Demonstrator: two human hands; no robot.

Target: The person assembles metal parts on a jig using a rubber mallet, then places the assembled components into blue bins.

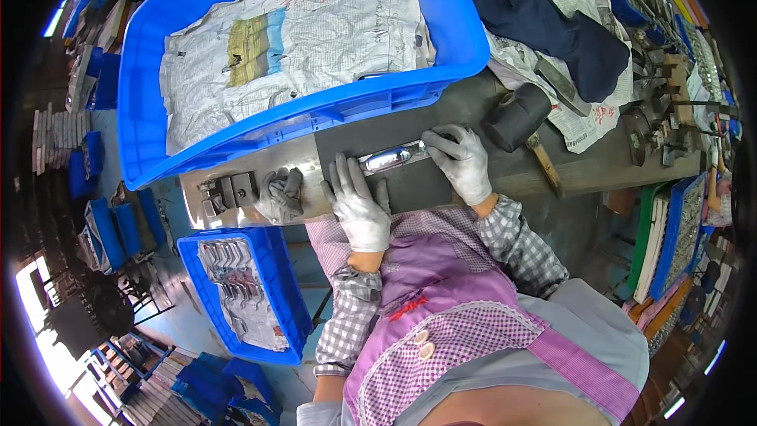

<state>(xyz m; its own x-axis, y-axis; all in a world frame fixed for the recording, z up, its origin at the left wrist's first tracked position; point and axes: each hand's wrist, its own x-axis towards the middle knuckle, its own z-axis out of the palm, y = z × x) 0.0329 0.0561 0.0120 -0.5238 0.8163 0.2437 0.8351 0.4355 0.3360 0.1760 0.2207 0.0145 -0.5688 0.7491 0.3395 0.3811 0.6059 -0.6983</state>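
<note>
A shiny, mirror-like metal strip (392,158) lies on the dark mat (347,144) in front of me. My left hand (357,203), in a white glove, rests flat at the strip's left end with its fingers stretched and its thumb apart. At the other end, my right hand (460,162), gloved too, has thumb and fingers bent and closed on the strip's tip. The exact contact under those fingertips is partly hidden. Just right of that hand lies a black-headed mallet (518,116) with a wooden handle.
Beyond the mat stands a big blue crate (315,114) lined with newspaper. Left are a metal fixture (230,192) and a crumpled grey glove (280,194). A lower blue bin (293,300) holds several curved metal parts. Dark cloth (552,31) lies on paper at the far right.
</note>
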